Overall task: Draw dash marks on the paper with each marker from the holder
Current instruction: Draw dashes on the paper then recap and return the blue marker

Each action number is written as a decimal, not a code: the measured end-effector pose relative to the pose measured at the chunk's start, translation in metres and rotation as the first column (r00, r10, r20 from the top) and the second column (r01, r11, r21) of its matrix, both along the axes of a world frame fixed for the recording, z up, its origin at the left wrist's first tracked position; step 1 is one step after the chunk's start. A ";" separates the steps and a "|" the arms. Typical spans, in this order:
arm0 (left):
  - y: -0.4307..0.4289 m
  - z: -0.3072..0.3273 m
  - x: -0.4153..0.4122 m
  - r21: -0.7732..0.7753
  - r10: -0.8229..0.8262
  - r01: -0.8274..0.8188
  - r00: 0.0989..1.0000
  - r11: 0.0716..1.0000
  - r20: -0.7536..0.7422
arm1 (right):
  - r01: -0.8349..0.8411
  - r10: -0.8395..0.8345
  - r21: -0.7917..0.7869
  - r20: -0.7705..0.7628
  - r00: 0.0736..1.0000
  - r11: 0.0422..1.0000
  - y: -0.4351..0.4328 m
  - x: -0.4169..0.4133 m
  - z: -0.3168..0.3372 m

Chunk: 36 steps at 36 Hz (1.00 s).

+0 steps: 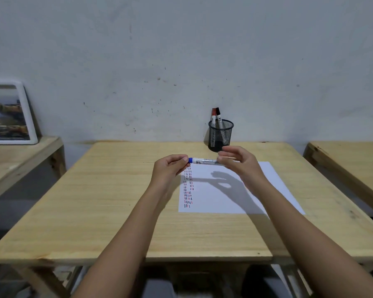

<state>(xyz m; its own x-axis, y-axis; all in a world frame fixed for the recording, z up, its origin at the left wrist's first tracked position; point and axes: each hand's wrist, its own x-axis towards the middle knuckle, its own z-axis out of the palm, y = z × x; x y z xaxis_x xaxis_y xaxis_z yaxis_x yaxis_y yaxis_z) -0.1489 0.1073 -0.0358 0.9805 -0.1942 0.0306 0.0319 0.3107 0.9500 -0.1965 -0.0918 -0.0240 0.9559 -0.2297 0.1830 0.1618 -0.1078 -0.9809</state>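
Blue marker (205, 161) held level between both hands, above the far edge of the paper (228, 190). Left hand (170, 167) curled, fingertips pinching the blue cap end. Right hand (238, 162) grips the white barrel's other end with thumb and lower fingers, upper fingers loosely spread. Barrel has black print, too small to read; no brand legible. Mesh holder (221, 135) stands just beyond the right hand, near the wall, with a red marker (213, 115) and a black marker (218, 114) upright inside, touching; their labels unreadable too. Dash columns (188, 186) in blue, red and black run down the paper's left side, below the left hand. All sits on the wooden table (108, 190).
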 end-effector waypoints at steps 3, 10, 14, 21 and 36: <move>0.004 0.006 0.008 0.079 -0.006 0.003 0.999 0.997 0.048 | -0.040 0.039 -0.325 -0.009 0.999 0.945 -0.001 0.001 0.010; 0.006 0.027 0.016 0.255 -0.044 -0.004 0.982 0.967 0.182 | -0.119 0.038 -0.777 -0.121 0.992 0.618 0.004 0.003 0.018; 0.003 0.035 0.018 0.342 -0.047 -0.039 0.969 0.939 0.241 | -0.145 0.056 -0.816 -0.138 0.989 0.560 0.008 0.000 0.016; -0.006 0.050 0.019 0.402 -0.070 -0.063 0.949 0.914 0.308 | -0.166 0.054 -0.790 -0.166 0.985 0.590 0.009 -0.004 0.023; -0.071 0.089 0.085 0.495 -0.101 -0.151 0.890 0.856 0.445 | 0.074 -0.077 -0.547 0.016 0.997 0.834 -0.037 0.071 0.071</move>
